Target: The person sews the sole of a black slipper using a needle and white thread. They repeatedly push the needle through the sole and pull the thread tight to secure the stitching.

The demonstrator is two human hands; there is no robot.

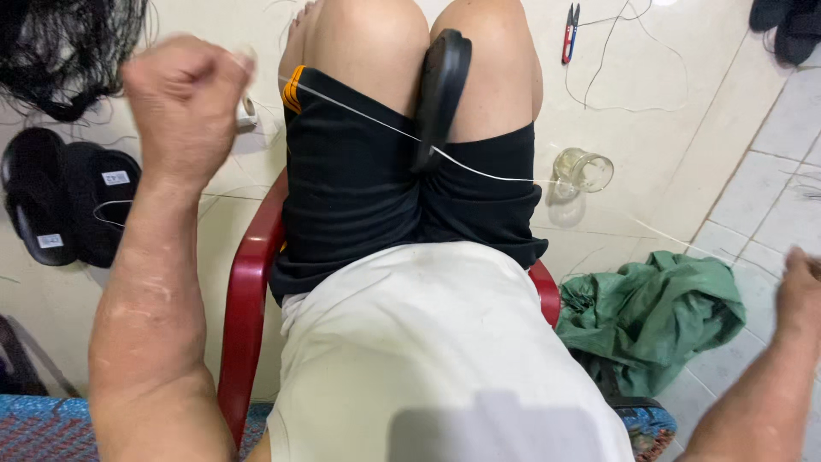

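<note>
Across the lap, a thin white thread (479, 168) runs tight from one side to the other. Up high, the left hand (184, 98) is a closed fist, its grip shut on the thread. The right hand (801, 282) is low by the green cloth (658, 312); I cannot tell its grip. A black sandal (439, 94) sits between the knees.

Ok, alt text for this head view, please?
A seated person pulls a thin white thread taut across their lap, left hand fisted, right hand at the frame's edge. A black plastic shuttle-like tool sits between their knees.
</note>
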